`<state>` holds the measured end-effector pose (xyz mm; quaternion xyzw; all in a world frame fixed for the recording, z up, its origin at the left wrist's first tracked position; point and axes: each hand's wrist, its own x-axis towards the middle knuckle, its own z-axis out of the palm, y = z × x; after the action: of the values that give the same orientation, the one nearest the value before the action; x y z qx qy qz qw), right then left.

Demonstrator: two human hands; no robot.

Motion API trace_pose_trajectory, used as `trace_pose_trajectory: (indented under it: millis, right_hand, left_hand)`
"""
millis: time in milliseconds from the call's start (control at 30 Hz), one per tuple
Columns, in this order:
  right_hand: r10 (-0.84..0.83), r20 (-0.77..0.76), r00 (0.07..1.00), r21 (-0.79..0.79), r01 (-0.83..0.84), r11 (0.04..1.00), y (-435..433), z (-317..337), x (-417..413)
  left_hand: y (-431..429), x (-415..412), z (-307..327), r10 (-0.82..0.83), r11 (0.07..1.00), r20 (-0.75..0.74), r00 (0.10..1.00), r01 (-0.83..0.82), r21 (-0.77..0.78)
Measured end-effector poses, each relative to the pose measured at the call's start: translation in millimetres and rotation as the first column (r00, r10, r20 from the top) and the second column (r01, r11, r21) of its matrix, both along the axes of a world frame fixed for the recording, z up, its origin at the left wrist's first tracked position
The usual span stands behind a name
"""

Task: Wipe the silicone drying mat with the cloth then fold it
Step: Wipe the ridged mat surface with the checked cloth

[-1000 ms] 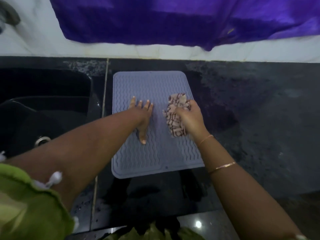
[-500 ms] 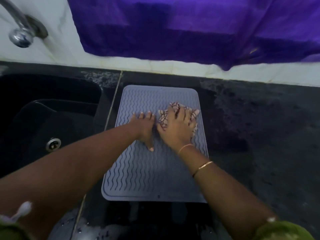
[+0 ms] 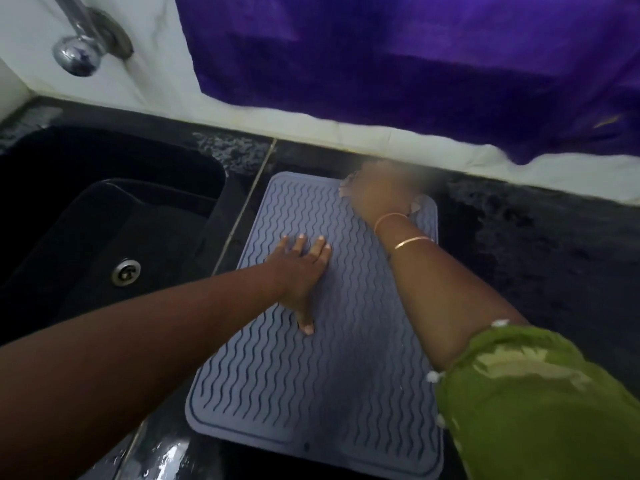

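Note:
A grey silicone drying mat (image 3: pixel 332 375) with wavy ridges lies flat on the black counter. My left hand (image 3: pixel 301 271) rests palm down on the mat's middle left, fingers spread, holding nothing. My right hand (image 3: pixel 377 192) is blurred at the mat's far right corner, pressing down on the patterned cloth (image 3: pixel 417 204). Only small bits of the cloth show at the hand's edges; the rest is hidden under the palm.
A black sink (image 3: pixel 104 237) with a metal drain (image 3: pixel 126 271) sits left of the mat, under a chrome tap (image 3: pixel 78 55). A purple cloth (image 3: pixel 415 64) hangs on the white wall behind. Dark speckled counter (image 3: pixel 536 254) stretches to the right; its near edge is wet.
My right hand has slid the cloth from the mat's middle up to its far right corner. My left hand has stayed flat on the mat. The view has moved closer.

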<state>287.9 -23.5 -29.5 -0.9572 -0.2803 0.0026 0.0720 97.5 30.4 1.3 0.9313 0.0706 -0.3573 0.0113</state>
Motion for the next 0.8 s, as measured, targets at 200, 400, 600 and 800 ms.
trace_pose_trajectory:
  millis: [200,400,600,800]
  right_hand:
    - [0.162,0.063,0.985,0.054,-0.165,0.985,-63,1,-102]
    - [0.21,0.107,0.972,0.064,-0.217,0.974,-113,-6,-176]
    - [0.103,0.093,0.99,-0.005,-0.103,0.995,-51,-2,-66]
    - [0.079,0.014,0.997,-0.012,-0.079,0.997,-35,-1,-41]
  left_hand:
    - [2,-2,2,0.036,0.999,-0.01,0.999,-0.037,-0.022]
    - [-2,-1,3,0.05,0.999,-0.001,0.999,-0.05,-0.021]
    - [-10,3,9,0.04,0.999,-0.049,0.998,-0.039,0.032]
    - [-9,5,11,0.015,0.997,-0.068,0.998,-0.01,0.078]
